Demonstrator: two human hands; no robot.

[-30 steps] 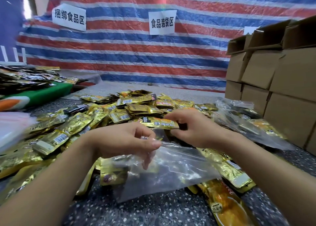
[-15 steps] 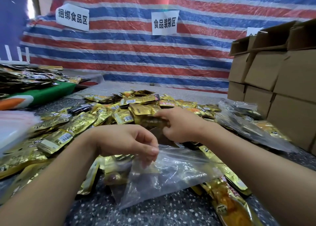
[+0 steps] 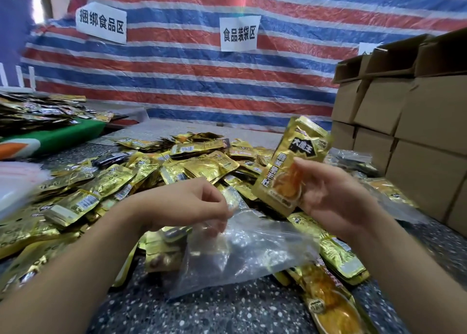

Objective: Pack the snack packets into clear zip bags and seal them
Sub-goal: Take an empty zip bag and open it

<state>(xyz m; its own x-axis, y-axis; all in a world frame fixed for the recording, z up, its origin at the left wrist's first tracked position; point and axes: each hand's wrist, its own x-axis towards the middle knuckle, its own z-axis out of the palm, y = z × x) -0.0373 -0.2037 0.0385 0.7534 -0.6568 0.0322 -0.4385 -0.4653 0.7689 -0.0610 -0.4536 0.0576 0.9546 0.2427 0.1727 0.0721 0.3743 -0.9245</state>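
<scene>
The right hand pinches a gold packet between thumb and fingers, holding it tilted in the air above the pile of packets. The left hand pinches the top edge of a clear zip bag, whose body lies on the speckled surface and partly over packets. Brown boxes stand stacked at right, before a striped tarp bearing paper signs

One head-worn wide-angle view looks forward and down, close over the speckled table.
</scene>
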